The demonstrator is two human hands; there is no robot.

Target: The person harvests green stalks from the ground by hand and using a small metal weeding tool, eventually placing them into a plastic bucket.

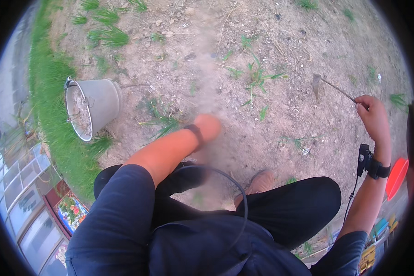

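My right hand grips the thin handle of a small hand hoe out to the right. The hoe's flat metal blade is over the dry soil, and I cannot tell whether it touches. My left hand is low over the ground in front of my knees, beside a grass tuft. A blurred band through the middle of the view hides its fingers and anything in them. A broad-leaved weed grows between the two hands, farther out.
At left, a grey metal bucket with a wire handle holds soil and dry plant matter. Dense grass borders the bare ground beyond it. A red plastic basin lies past my right forearm. My shoe rests on the soil.
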